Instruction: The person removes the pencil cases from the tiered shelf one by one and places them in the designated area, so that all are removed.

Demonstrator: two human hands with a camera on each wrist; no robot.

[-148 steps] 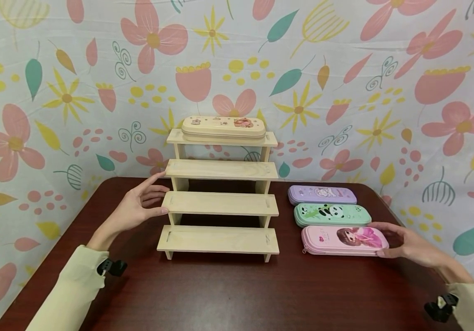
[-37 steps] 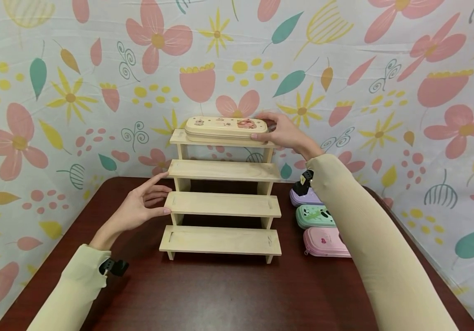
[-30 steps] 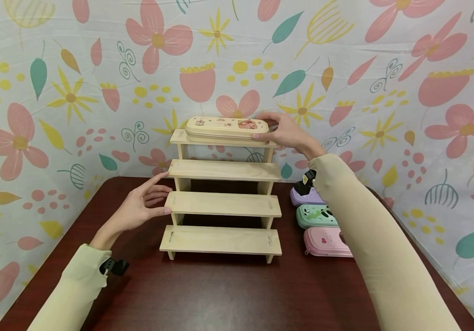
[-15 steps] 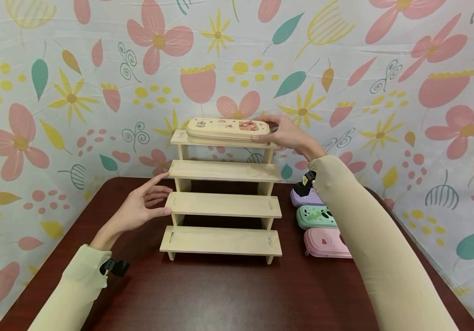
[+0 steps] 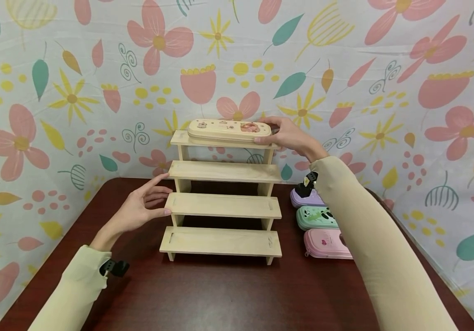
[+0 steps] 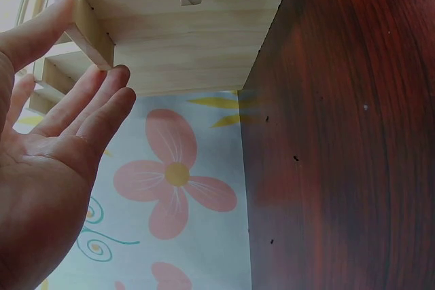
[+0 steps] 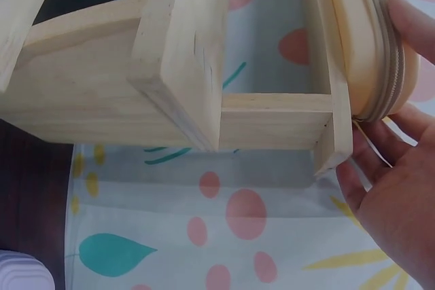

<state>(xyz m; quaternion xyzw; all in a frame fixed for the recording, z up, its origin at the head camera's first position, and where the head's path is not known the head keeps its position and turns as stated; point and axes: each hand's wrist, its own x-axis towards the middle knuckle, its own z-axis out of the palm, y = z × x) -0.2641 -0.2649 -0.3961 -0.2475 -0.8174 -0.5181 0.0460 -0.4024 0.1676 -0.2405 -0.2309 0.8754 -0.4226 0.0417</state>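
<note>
A cream zipped pencil case [image 5: 224, 131] with small printed pictures lies along the top shelf of a stepped wooden display stand [image 5: 224, 171]. My right hand [image 5: 290, 135] grips its right end, thumb on the front side and fingers behind. In the right wrist view the thumb sits by the zip of the cream case [image 7: 360, 39], and other fingers are close to the shelf end. My left hand [image 5: 137, 208] touches the left side of the stand with spread, fairly straight fingers. Seen from the left wrist, the fingertips and thumb meet the ends of the stand's boards [image 6: 183, 39].
To the right of the stand a purple pencil case [image 5: 305, 198], a green panda case [image 5: 316, 217] and a pink case [image 5: 326, 242] lie in a column, partly hidden by my right sleeve [image 5: 369, 239]. Behind the dark wooden table [image 5: 204, 294] hangs a flowered cloth [image 5: 237, 55].
Earlier my right hand was at the pink case; since then it has moved up to the cream case. In the last half second that case has shifted slightly right. My left hand has stayed put.
</note>
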